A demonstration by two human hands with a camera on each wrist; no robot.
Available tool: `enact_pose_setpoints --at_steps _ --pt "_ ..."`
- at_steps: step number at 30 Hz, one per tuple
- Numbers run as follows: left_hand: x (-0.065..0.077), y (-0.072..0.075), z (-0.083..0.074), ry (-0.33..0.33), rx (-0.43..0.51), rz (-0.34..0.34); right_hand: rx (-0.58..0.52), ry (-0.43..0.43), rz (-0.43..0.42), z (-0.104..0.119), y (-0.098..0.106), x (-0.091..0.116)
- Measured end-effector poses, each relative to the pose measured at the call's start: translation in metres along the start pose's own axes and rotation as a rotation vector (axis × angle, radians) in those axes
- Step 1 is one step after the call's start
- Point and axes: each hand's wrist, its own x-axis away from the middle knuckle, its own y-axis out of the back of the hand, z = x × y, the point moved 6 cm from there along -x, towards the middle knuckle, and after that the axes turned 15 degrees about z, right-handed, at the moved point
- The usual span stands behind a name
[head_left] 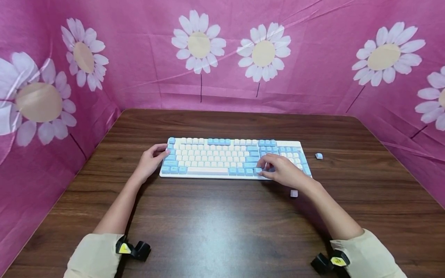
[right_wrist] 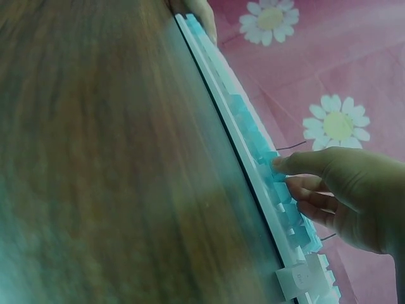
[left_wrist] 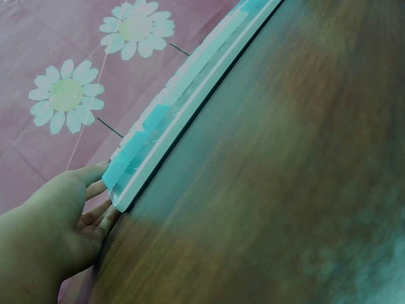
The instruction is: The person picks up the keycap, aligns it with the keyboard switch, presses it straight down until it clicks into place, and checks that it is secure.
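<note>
A white and light-blue keyboard (head_left: 207, 170) lies flat on the table. At its left end my left hand (head_left: 149, 162) grips the side edge, the thumb against the blue keys and other fingers around the end, as the left wrist view shows (left_wrist: 69, 221). Over the lower right part of the keyboard is my right hand (head_left: 285, 172), its thumb and fingers pinching a blue keycap (right_wrist: 272, 162) in the front row. Part of the number pad is hidden behind this hand.
A loose blue keycap (head_left: 318, 156) sits on the brown wooden table (head_left: 208, 216) right of the keyboard. One loose pale keycap (head_left: 294, 193) lies in front, beside the right forearm. A pink flowered cloth (head_left: 139, 58) hangs around the table's back and sides.
</note>
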Motion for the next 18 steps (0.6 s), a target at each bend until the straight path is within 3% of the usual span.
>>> enact_pose_setpoints --at_steps 18 --pt "-0.0019 -0.0004 0.0013 0.021 0.006 0.003 0.009 -0.010 0.002 0.0009 0.0024 0.0006"
